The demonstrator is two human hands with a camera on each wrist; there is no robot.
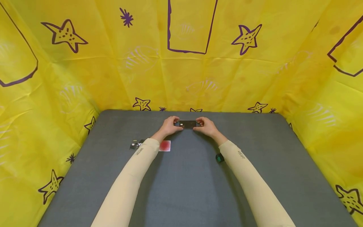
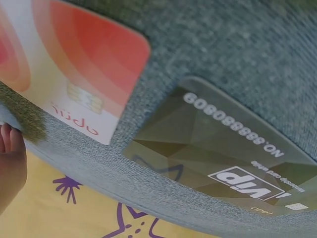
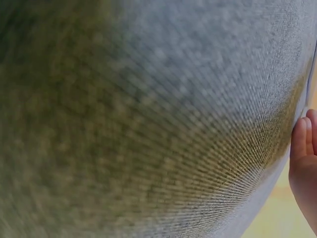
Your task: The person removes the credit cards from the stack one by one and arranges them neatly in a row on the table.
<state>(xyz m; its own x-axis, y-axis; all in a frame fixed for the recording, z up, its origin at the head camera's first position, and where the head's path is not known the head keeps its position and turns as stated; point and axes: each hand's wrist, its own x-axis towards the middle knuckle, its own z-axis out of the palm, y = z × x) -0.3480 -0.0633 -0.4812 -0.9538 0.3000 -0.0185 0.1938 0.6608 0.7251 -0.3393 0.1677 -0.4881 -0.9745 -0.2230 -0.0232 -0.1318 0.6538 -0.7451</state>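
A dark card (image 1: 187, 124) with a chip near its left end is held by both hands over the far part of the table. My left hand (image 1: 170, 125) pinches its left end, the thumb along the near edge and the curled fingers at the far side. At the other end my right hand (image 1: 206, 126) grips it the same way. Under my left forearm lie a dark VIP card (image 2: 213, 134) and an orange-and-white card (image 2: 106, 37) with a chip, side by side. The forearm partly hides both in the head view.
The grey table (image 1: 184, 189) ends at a yellow curtain (image 1: 181, 78) printed with starfish, which also hangs along both sides. A small black-and-green device (image 1: 219, 158) shows beside the right sleeve (image 1: 241, 167).
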